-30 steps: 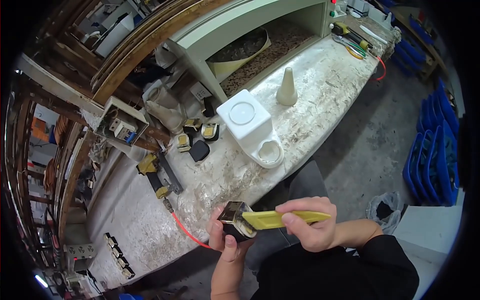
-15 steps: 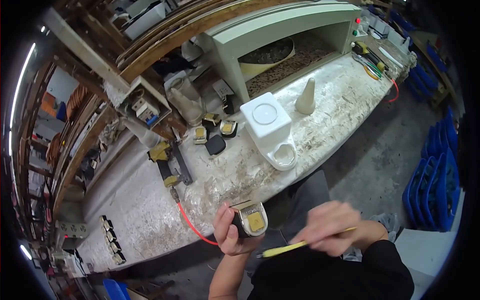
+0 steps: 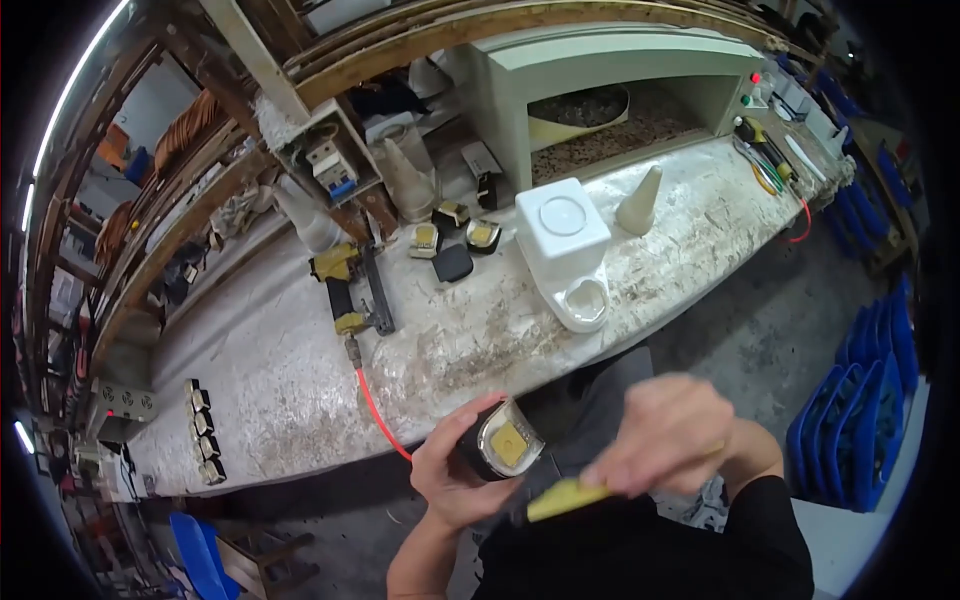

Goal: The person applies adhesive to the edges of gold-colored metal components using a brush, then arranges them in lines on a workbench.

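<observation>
My left hand is wrapped round a black heel-shaped block. Its face points up toward me, with a pale, shiny rim around a yellow square patch. Just right of it, my right hand is closed on a yellow-handled brush, blurred by motion. The brush's dark end points left, below the block and apart from it. On the bench stands a white container with a small round cup at its front. Similar blocks lie in a group behind, beside a plain black piece.
A nail gun with a red air hose lies on the worn bench. Several more blocks stand in a row at left. A pale cone stands before the open-fronted machine. Blue bins are at right.
My left hand has turned the block, tilting its face. My right hand and the brush have shifted a little, staying to the right of the block. The head view has also shifted.
</observation>
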Tool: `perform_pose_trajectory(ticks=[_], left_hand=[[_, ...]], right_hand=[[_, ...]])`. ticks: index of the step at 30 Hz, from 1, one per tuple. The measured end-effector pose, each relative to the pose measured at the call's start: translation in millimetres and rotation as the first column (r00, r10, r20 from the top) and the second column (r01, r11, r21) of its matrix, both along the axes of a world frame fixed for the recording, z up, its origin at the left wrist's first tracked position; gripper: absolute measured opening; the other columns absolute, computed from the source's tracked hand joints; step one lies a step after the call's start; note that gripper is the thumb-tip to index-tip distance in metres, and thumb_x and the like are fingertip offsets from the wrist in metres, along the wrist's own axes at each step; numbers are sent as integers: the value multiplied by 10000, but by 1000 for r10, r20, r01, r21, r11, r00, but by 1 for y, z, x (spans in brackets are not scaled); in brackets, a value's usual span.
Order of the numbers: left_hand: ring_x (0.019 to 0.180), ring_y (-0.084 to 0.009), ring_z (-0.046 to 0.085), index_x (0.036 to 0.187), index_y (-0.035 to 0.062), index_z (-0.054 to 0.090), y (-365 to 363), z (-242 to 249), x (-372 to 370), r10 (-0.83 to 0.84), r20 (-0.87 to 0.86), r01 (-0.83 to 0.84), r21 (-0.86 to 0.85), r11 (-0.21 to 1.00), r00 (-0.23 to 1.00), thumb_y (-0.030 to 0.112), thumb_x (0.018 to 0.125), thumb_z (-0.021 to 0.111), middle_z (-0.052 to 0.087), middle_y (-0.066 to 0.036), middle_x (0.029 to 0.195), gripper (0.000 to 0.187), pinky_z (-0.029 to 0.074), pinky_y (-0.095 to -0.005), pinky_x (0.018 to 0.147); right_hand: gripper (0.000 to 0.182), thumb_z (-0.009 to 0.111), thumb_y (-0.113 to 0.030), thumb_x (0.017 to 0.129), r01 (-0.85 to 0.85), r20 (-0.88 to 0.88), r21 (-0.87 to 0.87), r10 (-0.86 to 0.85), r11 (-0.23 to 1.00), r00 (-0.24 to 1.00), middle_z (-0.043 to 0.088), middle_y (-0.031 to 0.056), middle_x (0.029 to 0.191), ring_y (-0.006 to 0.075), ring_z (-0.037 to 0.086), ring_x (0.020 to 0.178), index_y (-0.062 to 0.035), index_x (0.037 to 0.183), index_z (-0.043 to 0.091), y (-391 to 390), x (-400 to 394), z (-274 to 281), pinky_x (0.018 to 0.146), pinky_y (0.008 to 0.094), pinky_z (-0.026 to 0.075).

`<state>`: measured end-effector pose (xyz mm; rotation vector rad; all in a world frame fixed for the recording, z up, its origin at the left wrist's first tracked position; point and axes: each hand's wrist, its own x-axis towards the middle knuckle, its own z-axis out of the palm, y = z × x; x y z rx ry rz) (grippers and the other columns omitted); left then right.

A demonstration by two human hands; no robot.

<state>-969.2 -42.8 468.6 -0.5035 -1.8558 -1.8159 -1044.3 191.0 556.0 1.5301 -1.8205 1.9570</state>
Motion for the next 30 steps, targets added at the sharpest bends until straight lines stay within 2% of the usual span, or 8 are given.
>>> perform_pose_trajectory(ticks=[1, 6, 7, 11, 17, 22, 26, 30], left_hand=[[1147, -405, 653, 1378, 41, 504, -2, 1, 7, -73, 99, 69, 42, 997, 992, 12, 638, 891, 621, -294, 1300, 835, 546, -467, 993], [1136, -399, 664, 1462, 17, 471, -15, 3, 16, -313, 163, 257, 295, 920, 936, -3, 610, 889, 639, -306, 1275, 949, 543, -457, 994], [1136, -399, 664, 1462, 17, 471, -16, 3, 22, -305, 173, 244, 302, 922, 937, -3, 610, 889, 639, -306, 1275, 949, 543, -457, 994], [1118, -392, 677, 1521, 1, 398, -22, 9, 23, -537, 235, 322, 587, 743, 810, 15, 615, 882, 660, -304, 1238, 1027, 548, -447, 985], [1091, -381, 691, 1520, -32, 382, -42, 4, 26, -589, 256, 393, 538, 746, 767, 56, 625, 882, 680, -301, 1198, 1029, 540, -452, 996], [1093, -360, 692, 1505, -53, 396, -51, 6, 34, -628, 283, 337, 651, 681, 725, 64, 628, 868, 683, -291, 1201, 1002, 524, -445, 1017], [1040, -442, 692, 1512, -29, 389, -60, -1, 32, -558, 358, 336, 521, 785, 749, 128, 587, 878, 644, -376, 1173, 1058, 561, -532, 940], [1023, -429, 695, 1520, -21, 379, -68, -8, 32, -534, 349, 340, 483, 807, 770, 100, 591, 841, 654, -364, 1144, 1045, 565, -532, 932]], right_hand=[[144, 700, 31, 851, 7, -30, -20, -8, 1000, 1000, 783, 99, 901, 144, 646, 646, -43, 954, 768, 1, 4, 1, 602, 230, 492], [117, 690, 1, 876, -167, 56, 40, 165, 985, 985, 786, 93, 939, 137, 649, 675, -45, 947, 770, -6, 11, 0, 590, 228, 474], [117, 690, 1, 876, -177, 68, 42, 174, 983, 982, 786, 93, 939, 137, 649, 675, -45, 947, 770, -6, 12, -2, 590, 228, 474], [119, 671, -21, 901, -231, 26, 131, 229, 964, 973, 788, 77, 976, 127, 647, 683, -55, 943, 777, -12, 2, -3, 603, 227, 471], [144, 653, -9, 909, -176, -55, 162, 187, 971, 981, 789, 63, 984, 127, 630, 674, -56, 950, 782, -22, -3, 8, 633, 227, 479], [155, 651, -2, 903, -301, -66, 167, 316, 939, 947, 786, 66, 1006, 141, 608, 663, -54, 960, 785, -22, 0, 7, 657, 247, 485], [157, 659, 2, 896, -271, -97, 287, 310, 919, 946, 783, 66, 1025, 148, 585, 648, -59, 966, 786, -25, -16, 7, 666, 244, 484], [152, 672, -2, 891, -255, -103, 268, 291, 929, 951, 780, 71, 1044, 146, 582, 651, -65, 965, 788, -32, -27, -3, 662, 242, 484]])
